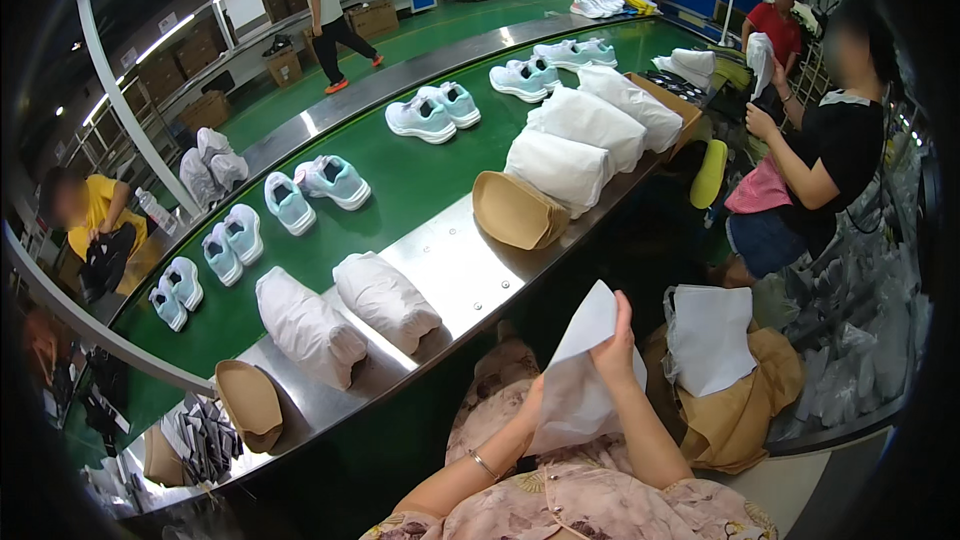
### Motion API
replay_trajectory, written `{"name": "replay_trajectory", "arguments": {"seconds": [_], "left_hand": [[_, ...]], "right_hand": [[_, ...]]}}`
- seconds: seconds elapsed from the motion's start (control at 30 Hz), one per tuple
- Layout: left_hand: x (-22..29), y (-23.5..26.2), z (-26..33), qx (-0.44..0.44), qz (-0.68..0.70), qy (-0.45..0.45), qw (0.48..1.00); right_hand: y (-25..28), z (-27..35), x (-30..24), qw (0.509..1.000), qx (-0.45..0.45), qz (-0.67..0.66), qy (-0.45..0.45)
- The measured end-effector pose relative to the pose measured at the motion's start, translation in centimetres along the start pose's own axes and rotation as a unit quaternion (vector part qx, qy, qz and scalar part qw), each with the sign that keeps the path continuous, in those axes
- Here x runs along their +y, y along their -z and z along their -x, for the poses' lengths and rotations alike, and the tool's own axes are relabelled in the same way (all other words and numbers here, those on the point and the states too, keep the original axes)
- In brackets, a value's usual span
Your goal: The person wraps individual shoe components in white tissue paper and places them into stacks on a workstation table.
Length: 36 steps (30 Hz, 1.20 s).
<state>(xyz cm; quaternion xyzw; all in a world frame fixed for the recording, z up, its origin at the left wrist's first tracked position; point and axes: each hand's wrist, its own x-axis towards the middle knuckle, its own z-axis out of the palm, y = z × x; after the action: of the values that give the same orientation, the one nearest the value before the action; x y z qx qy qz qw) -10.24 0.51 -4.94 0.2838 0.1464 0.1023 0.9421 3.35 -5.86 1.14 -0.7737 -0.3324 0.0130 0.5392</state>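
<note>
In front of my body I hold up a thin white sheet or bag [580, 415], partly see-through and folded over at its top. My right hand [618, 352] is shut on its right edge, thumb pointing up. My left hand [537, 395] is behind or inside the thin material, so its fingers are hidden; a bracelet circles that wrist. Right of my right hand, a stack of white sheets or bags [712, 335] lies on a large crumpled brown paper sack [745, 420].
A green conveyor [400, 200] with a metal edge [455, 270] carries several pairs of pale blue shoes [434, 112]. White-wrapped bundles [385, 300] and brown shaped inserts [518, 210] lie along the near edge. Co-workers stand at right [825, 160] and sit at left [100, 210]; another person [325, 15] walks beyond.
</note>
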Motion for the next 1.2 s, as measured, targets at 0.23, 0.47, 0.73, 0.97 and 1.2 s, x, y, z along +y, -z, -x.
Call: {"name": "replay_trajectory", "arguments": {"seconds": [0.23,0.47,0.73,0.97,1.2], "left_hand": [[1.8,-2.3,0.8,0.049,-0.037,-0.092,0.994],[2.0,-1.8,1.0,0.068,-0.015,-0.107,0.992],[2.6,-2.7,0.6,0.041,-0.016,-0.118,0.992],[1.9,-1.5,1.0,0.047,-0.03,-0.096,0.994],[2.0,-1.9,0.8,0.045,-0.03,-0.1,0.994]], "right_hand": [[1.6,0.6,-0.3,0.954,-0.284,0.094,-0.034],[1.4,1.3,1.3,0.972,-0.22,0.079,-0.007],[0.1,0.3,1.5,0.968,-0.237,0.061,0.061],[0.7,-2.0,-4.6,0.928,-0.312,0.199,-0.036],[0.7,-2.4,-4.1,0.923,-0.342,0.174,-0.021]]}}
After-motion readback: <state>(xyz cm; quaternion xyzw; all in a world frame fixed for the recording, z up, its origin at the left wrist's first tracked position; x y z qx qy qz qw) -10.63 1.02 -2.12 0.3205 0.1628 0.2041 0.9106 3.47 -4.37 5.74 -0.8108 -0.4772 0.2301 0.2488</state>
